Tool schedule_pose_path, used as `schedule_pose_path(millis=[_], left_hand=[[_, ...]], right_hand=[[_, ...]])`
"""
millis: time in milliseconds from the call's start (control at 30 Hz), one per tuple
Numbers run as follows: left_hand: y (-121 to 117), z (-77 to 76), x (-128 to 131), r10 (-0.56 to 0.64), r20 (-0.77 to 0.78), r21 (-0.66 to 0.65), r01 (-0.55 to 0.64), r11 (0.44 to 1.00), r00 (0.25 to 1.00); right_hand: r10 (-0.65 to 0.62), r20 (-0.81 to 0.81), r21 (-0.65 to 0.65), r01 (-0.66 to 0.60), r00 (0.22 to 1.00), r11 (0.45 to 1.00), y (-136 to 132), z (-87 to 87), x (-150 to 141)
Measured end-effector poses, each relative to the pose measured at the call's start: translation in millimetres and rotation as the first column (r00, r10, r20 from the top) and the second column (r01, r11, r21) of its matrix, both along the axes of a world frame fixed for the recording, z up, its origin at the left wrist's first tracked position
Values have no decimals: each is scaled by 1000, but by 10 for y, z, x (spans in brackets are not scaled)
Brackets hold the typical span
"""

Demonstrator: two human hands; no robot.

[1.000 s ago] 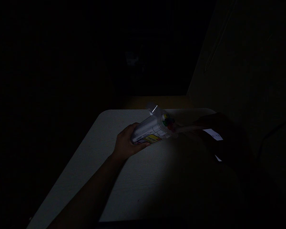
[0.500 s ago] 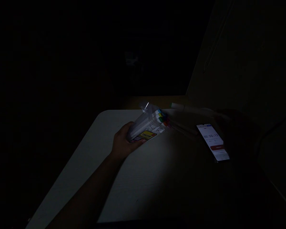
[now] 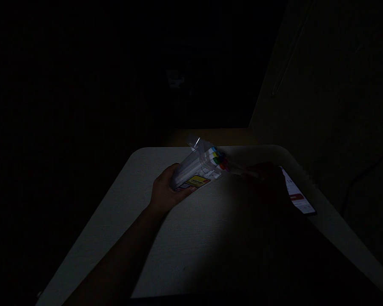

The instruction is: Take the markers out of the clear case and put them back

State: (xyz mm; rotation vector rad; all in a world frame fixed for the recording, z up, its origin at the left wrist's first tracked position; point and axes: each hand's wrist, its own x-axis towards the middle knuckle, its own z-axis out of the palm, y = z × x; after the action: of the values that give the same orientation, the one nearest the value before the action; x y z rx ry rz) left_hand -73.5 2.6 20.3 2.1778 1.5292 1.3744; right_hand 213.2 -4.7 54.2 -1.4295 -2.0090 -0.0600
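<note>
My left hand (image 3: 166,191) is wrapped round a clear plastic case (image 3: 191,168) with a yellow and black label, tilted above the table. White markers (image 3: 215,155) with caps in several colours show at its open right end. A clear flap stands up at the case's upper edge. Deep in shadow, my right hand (image 3: 264,176) is closed on a pale marker (image 3: 242,171), whose far end reaches the open end of the case. Whether that end is inside the case, I cannot tell.
A lit phone (image 3: 301,199) lies on the right of the light table (image 3: 175,246), partly covered by my right hand and forearm. Beyond the table's far edge is a dark upright surface, with a wall (image 3: 322,97) and a hanging cord to the right.
My right hand has moved left with the marker, from beside the phone to the open end of the case. My left hand and the case have stayed in place.
</note>
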Motion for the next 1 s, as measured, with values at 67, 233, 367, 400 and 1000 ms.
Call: schedule_pose_path(millis=[67,233,367,400,1000], left_hand=[[-8,14,6,-7,6,-11,7,1000,1000],[-16,30,14,-1,10,-26,1,1000,1000],[-7,13,5,0,-1,-6,0,1000,1000],[-5,10,3,-2,-1,-5,2,1000,1000],[-7,34,12,-4,-4,-10,3,1000,1000]], right_hand=[[-16,51,-36,18,999,999,19,-17,-46],[-84,169,-83,99,982,992,25,-17,-76],[-143,248,-97,172,958,980,22,-37,-79],[-154,266,-98,186,952,978,19,-47,-80],[-174,352,-103,223,920,969,0,-30,-67]])
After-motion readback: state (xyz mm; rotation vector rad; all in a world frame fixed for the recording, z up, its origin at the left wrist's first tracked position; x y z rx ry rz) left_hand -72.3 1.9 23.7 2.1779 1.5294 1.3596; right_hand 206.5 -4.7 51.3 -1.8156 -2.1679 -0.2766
